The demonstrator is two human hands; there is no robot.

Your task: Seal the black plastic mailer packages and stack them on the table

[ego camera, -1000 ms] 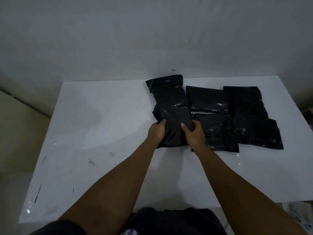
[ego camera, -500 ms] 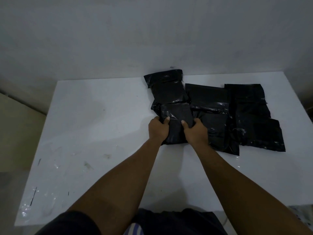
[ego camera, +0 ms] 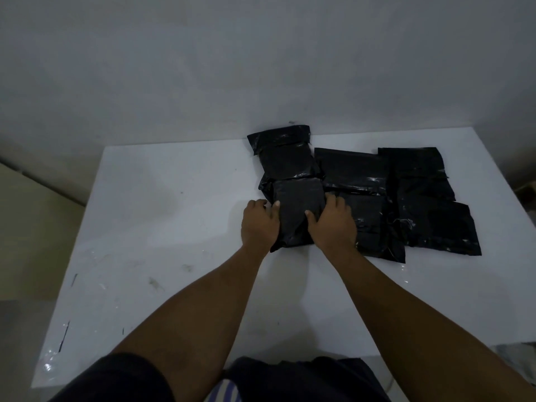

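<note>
Several black plastic mailers lie in a cluster on the white table. The front left mailer is between my hands. My left hand grips its left edge with the thumb on top. My right hand grips its right edge, thumb also on top, fingers against the neighbouring mailer. Just behind lies another mailer with a folded flap at its far end. My hands hide the side edges of the held mailer.
More black mailers lie to the right, one at the back middle, one at the back right and one at the front right. The wall rises right behind the table. Scuff marks dot the left part of the tabletop.
My hands have closed in on the two sides of the front left mailer and kept their hold there. The other mailers have not moved.
</note>
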